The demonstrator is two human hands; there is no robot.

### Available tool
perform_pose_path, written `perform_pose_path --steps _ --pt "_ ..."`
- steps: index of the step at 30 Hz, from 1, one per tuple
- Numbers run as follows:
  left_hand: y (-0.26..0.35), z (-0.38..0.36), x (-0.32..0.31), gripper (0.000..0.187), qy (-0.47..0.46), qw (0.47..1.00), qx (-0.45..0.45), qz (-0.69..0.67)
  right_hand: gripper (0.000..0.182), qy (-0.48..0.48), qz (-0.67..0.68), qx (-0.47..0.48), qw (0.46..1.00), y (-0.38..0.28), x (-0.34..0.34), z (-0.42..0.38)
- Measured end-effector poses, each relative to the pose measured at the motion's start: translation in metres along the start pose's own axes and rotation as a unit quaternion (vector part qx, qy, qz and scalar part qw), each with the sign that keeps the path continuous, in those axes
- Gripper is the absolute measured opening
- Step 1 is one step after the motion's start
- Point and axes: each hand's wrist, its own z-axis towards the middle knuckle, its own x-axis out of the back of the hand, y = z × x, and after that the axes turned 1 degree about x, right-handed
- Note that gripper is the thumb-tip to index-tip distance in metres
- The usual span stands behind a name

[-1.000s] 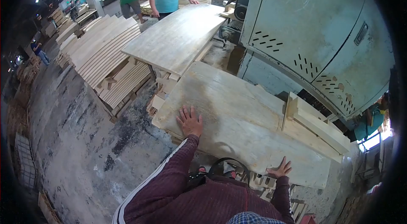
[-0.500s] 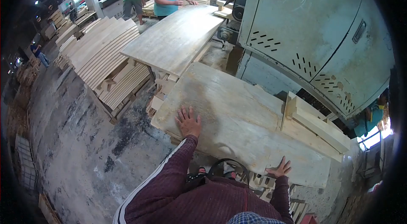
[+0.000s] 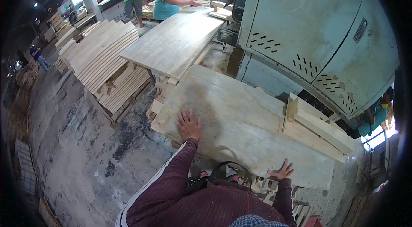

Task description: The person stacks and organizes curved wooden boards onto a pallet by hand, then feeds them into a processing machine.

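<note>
Woodworking factory: stacked boards [image 3: 103, 57], machinery [image 3: 317, 34]

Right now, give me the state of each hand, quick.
Left hand: open, fingers spread, palm flat on the big wooden panel.
Right hand: open, fingers spread, pressed on the panel's near edge, gripping nothing.

right hand [image 3: 282, 170] palm hidden — board [image 3: 240, 119] underside unseen
</note>
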Motion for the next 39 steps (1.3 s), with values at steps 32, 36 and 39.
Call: perform_pose_path --steps 32,36,39 --pt "0.002 0.0 0.004 0.061 0.006 1.0 -0.009 0.019 0.152 -0.024 -0.012 -0.045 0.999 -0.016 0.012 -0.01" --pt "0.001 0.0 0.004 0.061 0.0 1.0 -0.006 0.009 0.152 -0.017 -0.009 -0.04 0.999 -0.007 0.004 -0.004" --pt "-0.002 -0.001 0.003 0.061 -0.002 1.0 -0.004 0.002 0.152 -0.021 -0.011 -0.045 0.999 -0.007 0.004 -0.003"
